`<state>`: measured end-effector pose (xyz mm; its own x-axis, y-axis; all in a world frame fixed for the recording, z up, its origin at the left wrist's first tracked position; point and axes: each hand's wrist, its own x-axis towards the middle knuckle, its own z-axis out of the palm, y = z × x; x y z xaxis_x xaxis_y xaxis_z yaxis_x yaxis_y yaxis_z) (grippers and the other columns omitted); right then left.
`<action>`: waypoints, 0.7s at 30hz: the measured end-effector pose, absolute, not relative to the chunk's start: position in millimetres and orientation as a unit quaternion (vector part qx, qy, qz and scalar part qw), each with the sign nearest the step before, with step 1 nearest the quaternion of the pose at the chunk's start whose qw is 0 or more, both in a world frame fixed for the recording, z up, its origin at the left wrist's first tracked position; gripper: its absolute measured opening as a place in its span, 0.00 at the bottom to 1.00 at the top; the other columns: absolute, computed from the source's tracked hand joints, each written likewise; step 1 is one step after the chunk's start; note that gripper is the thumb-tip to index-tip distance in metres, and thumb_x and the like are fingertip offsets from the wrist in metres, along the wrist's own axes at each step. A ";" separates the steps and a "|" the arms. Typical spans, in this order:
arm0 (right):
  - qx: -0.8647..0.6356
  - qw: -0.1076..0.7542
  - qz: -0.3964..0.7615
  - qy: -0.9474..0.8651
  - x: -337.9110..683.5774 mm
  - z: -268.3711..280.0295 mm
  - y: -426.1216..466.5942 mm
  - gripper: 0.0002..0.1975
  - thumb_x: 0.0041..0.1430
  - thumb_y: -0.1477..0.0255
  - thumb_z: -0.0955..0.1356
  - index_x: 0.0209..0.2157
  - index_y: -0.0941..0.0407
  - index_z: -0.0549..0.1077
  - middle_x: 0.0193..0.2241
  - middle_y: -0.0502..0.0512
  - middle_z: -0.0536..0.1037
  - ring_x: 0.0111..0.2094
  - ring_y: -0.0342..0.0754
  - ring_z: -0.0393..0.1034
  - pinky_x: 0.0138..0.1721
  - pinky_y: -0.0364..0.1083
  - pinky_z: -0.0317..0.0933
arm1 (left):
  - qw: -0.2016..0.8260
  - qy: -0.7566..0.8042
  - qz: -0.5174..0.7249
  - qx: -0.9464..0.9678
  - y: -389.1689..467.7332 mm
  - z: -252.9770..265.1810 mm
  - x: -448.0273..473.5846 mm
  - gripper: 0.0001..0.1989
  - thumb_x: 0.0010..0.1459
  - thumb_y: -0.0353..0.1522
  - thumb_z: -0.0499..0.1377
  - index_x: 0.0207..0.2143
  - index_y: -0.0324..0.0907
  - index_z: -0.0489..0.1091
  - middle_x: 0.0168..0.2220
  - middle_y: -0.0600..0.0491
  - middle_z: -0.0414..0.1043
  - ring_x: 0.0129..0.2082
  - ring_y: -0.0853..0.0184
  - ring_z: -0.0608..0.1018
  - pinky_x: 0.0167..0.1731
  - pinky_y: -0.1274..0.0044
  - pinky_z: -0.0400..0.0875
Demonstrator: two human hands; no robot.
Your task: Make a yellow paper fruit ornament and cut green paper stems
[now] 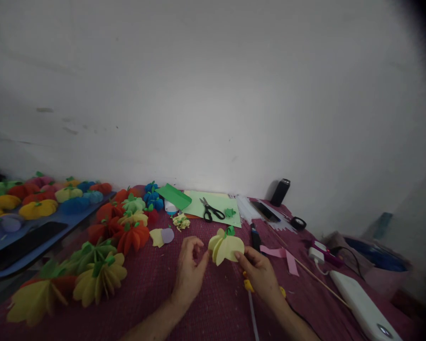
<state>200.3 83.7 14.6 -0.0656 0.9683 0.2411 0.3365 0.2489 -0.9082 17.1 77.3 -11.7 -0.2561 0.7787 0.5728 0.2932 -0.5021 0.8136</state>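
Observation:
A pale yellow paper pumpkin with fanned folds and a green paper stem is held up above the cloth. My right hand pinches its right edge between thumb and fingers. On the other side, my left hand has its thumb and forefinger apart, the thumb tip close to the pumpkin's left edge; whether it touches cannot be made out. Behind the pumpkin lie black-handled scissors on a pale green sheet. Yellow and lilac paper pieces rest left of centre.
Many finished paper pumpkins crowd the left side, some on a blue surface with a dark phone. At right are a pink paper strip, a thin wooden stick, a white power bank and a black can.

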 end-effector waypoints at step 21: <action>-0.496 0.429 0.266 -0.707 198.0 9.1 76.7 0.16 0.57 0.60 0.64 0.36 0.56 0.76 0.28 0.53 0.77 0.30 0.49 0.69 0.31 0.42 0.60 | 0.168 0.437 0.621 0.628 68.5 -8.0 17.0 0.04 0.53 0.26 0.54 0.30 0.42 0.66 0.37 0.52 0.69 0.37 0.66 0.72 0.37 0.76 0.65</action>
<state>198.0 76.7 9.1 -0.1396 0.9288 0.3432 0.4723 0.3671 -0.8013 17.0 68.5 -8.0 -0.1540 0.7586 0.6331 0.3400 -0.5609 0.7548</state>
